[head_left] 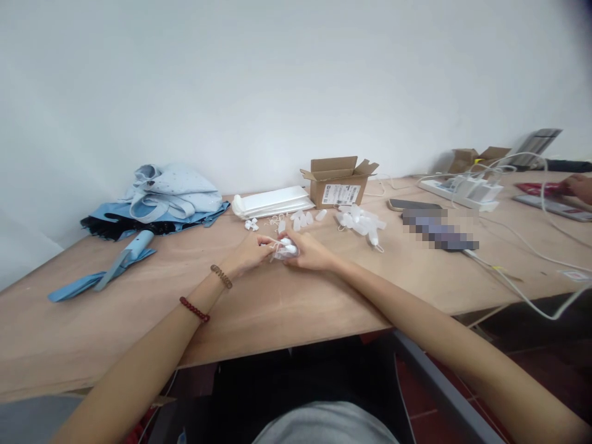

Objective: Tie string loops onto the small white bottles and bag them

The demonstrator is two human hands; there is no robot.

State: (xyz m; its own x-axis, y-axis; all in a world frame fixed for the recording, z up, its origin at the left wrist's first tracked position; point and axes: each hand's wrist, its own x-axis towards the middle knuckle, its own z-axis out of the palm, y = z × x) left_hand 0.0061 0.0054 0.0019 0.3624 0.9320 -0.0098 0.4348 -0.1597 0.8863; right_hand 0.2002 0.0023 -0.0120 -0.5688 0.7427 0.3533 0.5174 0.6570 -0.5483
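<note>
Above the table, a small clear plastic pouch with white pieces inside (287, 248) sits between my two hands. My right hand (308, 251) is closed around its right side. Fingers of my left hand (252, 251) are pinched together at its left edge, by a thin pale cord. Just beyond the hands lie loose translucent white tags (303, 219) and several small cords (277, 221). Small white pieces (251, 224) rest left of them. A pile of similar translucent pieces, some with cord loops (358, 219), lies to the right.
An open cardboard box (340, 185) and a stack of white flat packets (272, 202) stand near the wall. Blue folded fabric with an umbrella (171, 197) lies left. Phones (414, 205), cables and a power strip (462, 192) occupy the right, where another person's hand (580, 187) shows.
</note>
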